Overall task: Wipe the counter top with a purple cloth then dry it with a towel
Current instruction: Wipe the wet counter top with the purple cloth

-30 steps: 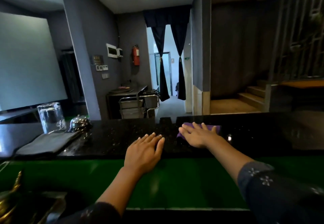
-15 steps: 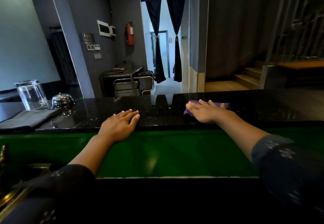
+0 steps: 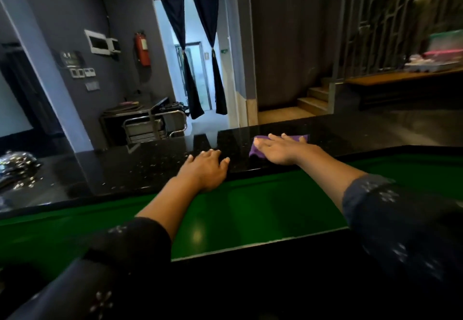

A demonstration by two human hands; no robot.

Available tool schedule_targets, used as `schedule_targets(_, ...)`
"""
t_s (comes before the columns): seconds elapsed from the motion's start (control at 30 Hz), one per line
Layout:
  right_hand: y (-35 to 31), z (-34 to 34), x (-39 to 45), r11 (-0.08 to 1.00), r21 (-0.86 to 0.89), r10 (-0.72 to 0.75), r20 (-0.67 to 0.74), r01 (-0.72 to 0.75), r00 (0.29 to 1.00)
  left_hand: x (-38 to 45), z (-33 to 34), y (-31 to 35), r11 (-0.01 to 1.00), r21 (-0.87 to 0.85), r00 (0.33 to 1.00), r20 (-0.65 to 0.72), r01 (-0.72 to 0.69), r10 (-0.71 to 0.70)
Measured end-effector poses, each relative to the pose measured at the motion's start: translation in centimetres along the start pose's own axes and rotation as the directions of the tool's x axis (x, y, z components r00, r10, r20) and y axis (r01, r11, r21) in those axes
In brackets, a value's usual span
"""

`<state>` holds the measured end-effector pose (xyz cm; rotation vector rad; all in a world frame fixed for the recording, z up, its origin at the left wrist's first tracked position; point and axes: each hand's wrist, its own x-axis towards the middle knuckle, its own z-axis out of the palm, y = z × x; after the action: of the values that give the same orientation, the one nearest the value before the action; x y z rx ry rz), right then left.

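Pressing my right hand flat on the purple cloth at 1 o'clock; left hand rests open-palmed on the counter top.

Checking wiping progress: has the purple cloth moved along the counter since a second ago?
Yes. The cloth under the right hand has slid rightward along the counter, further from the doorway reflection; the gap to the left hand looks wider.
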<state>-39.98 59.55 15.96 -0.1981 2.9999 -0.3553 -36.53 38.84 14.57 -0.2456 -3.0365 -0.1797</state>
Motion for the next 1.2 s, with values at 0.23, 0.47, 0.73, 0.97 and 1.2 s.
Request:
schedule_targets(0.23,2.2,0.1,0.0,0.999,-0.022,0.037,-0.037,-0.038,0.999,4.8,-1.0,7.6,0.998,-0.042,0.996,0.065,-0.050,0.053)
schedule_targets(0.47,8.3,-1.5,1.9,0.997,0.005,0.080,-0.024,-0.080,0.996,10.1,1.6,6.5,0.995,-0.100,0.997,0.072,-0.023,0.030)
schedule_targets(0.73,5.2,-3.1,12.1,0.982,-0.077,0.172,-0.024,-0.173,0.985,11.3,2.8,5.9,0.998,-0.064,0.998,0.060,-0.024,0.028)
schedule_targets(0.97,10.2,-4.9,14.1,0.992,-0.007,0.129,0.012,-0.129,0.992,11.1,2.5,5.9,0.998,-0.058,0.997,0.064,-0.040,0.044)
schedule_targets(1.2,16.5,-6.1,9.7,0.959,0.034,0.284,-0.017,-0.283,0.959,11.1,2.5,5.9,0.995,-0.093,0.997,0.059,-0.039,0.045)
